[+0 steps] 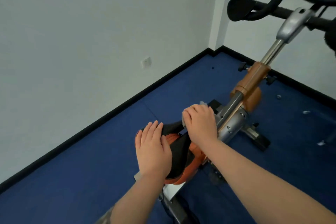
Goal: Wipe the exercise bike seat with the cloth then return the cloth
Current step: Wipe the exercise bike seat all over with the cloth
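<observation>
The exercise bike seat (179,152) is black on top with an orange underside, low in the middle of the view. My left hand (152,149) lies flat on the seat's left rear side, fingers together. My right hand (201,123) presses a pale cloth (203,104) down on the seat's front nose. Only thin white edges of the cloth show around my fingers and by my palm. The rest of the cloth is hidden under the hand.
The bike's grey and orange frame (251,85) rises to the right toward black handlebars (254,9) at top right. Blue floor mat (91,178) lies all around. White walls with a black skirting meet in a corner behind; a wall socket (146,62) sits low left.
</observation>
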